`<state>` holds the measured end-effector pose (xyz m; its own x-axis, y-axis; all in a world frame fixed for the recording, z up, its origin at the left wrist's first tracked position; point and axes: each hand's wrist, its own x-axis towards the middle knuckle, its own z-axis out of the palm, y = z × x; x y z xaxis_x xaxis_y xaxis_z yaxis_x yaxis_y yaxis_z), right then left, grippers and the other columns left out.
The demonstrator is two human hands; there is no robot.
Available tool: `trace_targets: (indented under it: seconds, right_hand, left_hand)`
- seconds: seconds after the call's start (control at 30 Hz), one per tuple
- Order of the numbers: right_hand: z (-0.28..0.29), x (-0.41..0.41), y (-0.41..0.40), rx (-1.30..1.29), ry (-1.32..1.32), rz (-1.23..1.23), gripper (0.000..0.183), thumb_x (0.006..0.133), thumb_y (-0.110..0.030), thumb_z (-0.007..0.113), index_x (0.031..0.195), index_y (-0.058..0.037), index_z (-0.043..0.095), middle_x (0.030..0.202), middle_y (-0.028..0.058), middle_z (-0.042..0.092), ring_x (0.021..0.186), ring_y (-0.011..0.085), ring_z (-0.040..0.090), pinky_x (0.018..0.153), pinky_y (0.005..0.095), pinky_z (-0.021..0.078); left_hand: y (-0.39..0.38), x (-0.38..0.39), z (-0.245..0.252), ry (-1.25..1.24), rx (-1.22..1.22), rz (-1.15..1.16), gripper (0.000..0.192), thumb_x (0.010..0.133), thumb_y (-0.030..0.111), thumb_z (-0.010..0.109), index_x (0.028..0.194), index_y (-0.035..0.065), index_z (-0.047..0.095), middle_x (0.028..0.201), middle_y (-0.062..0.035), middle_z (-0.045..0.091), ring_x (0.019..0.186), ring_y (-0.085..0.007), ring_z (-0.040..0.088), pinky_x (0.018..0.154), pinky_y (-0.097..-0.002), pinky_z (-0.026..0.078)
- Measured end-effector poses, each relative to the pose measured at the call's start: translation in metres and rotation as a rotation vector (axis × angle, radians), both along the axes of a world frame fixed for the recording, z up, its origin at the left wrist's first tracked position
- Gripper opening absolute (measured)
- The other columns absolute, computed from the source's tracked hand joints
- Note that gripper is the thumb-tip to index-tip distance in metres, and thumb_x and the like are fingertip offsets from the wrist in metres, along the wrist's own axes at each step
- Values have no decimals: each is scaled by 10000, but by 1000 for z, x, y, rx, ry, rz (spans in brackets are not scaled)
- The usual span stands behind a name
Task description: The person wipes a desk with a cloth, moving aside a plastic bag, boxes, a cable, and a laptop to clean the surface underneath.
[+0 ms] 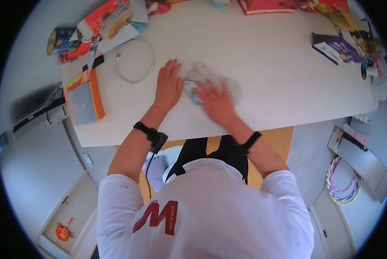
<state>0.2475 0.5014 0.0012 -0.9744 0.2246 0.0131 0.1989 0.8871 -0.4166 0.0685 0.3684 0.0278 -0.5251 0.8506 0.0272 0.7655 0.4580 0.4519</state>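
My left hand (169,84) lies palm down on the pale table (271,64), its fingers pointing away from me. Just to its right, my right hand (215,102) rests with spread fingers on a crumpled, greyish, see-through cloth or plastic film (201,72). Motion blurs both this hand and the material, so what it is cannot be told for sure. A patch of blue and white shows between the two hands. Beyond my left hand is a coiled white cable (135,80) with a plug on its end.
An orange box (96,95) with a grey-blue panel stands at the left edge. Packages and a blue can (63,40) crowd the back left. A red box (268,7) is at the far edge. A purple and white package (337,48) lies among wrappers on the right.
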Motion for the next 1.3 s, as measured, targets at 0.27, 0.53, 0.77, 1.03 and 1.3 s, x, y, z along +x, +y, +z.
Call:
trace_targets:
  seconds: [0.27, 0.53, 0.77, 1.03, 1.3]
  right_hand:
    - [-43, -40, 170, 530, 52, -796, 556, 898, -302, 498, 1407, -92, 420, 1470, 112, 407, 1362, 341, 342, 1059, 598, 253]
    - [-6, -121, -68, 63, 117, 195, 536, 878, -235, 517, 1402, -160, 433, 1476, 88, 399, 1370, 296, 341, 1096, 589, 216]
    - [-33, -121, 118, 412, 136, -384, 576, 901, -284, 503, 1440, -118, 386, 1492, 108, 377, 1382, 311, 323, 1076, 602, 232]
    - [-2, -200, -124, 239, 12, 225, 489, 876, -240, 521, 1357, -163, 485, 1457, 74, 414, 1377, 303, 327, 1094, 602, 218]
    - [-18, -245, -57, 268, 176, -43, 582, 907, -284, 501, 1461, -189, 352, 1502, 65, 373, 1412, 286, 277, 1093, 600, 220]
  left_hand:
    - [-157, -9, 11, 73, -90, 252, 509, 856, 23, 536, 1350, 14, 418, 1440, -171, 371, 1351, -385, 320, 1121, -498, 253]
    - [-133, -56, 14, 142, 33, 268, 519, 858, 20, 550, 1362, 35, 424, 1441, -157, 376, 1346, -359, 336, 1113, -468, 276]
    - [-116, -64, 12, 71, -108, 243, 166, 787, 57, 638, 948, 63, 596, 1029, -87, 564, 1054, -280, 528, 1002, -422, 372]
    - [-228, 19, 76, -369, -144, 332, 189, 750, 33, 649, 922, 26, 571, 863, -135, 613, 833, -355, 581, 767, -420, 489]
    - [-299, 42, 172, -695, 452, 885, 55, 955, 37, 481, 1001, 46, 510, 717, -12, 478, 624, -86, 442, 557, -242, 364]
